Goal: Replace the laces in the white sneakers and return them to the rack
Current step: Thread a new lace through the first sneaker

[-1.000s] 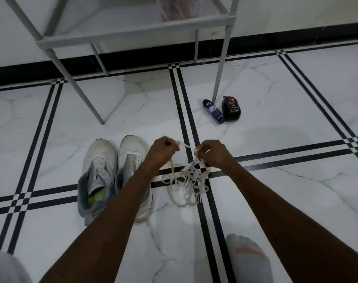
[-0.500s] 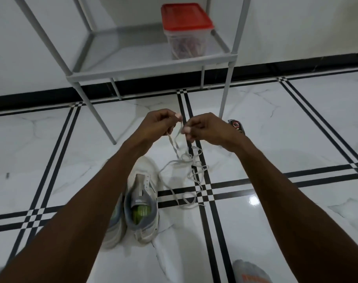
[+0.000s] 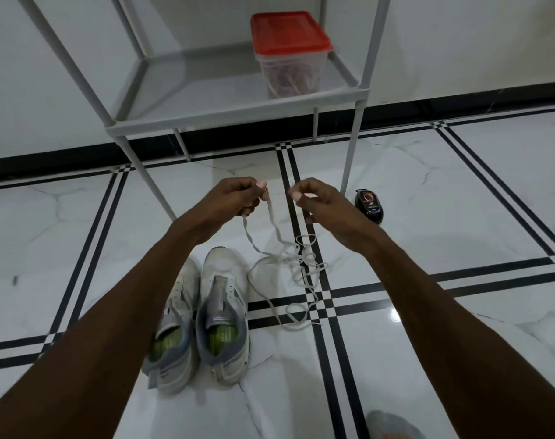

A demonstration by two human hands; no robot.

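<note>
White lace (image 3: 285, 258) is hanging in loose strands from the left hand (image 3: 235, 198), which is pinching it at the fingertips, and trailing down into a tangled heap on the floor (image 3: 459, 232) just right of the sneakers (image 3: 203, 315). Whether the right hand (image 3: 314, 199), its fingers curled with thumb and forefinger together, is actually gripping a strand I cannot tell. The main risk, as I judge it, is that pulling the raised strands upward or apart is going to tighten the loops below into a knot, since they are crossing one another in several places; a snagged loop could also drag against the nearer sneaker. Both sneakers are lying side by side on the floor, toes pointing away toward the rack (image 3: 238, 112), heels nearest the person, long axes running roughly parallel and leaning slightly rightward at the toes. The visible eyelets look unlaced.
</note>
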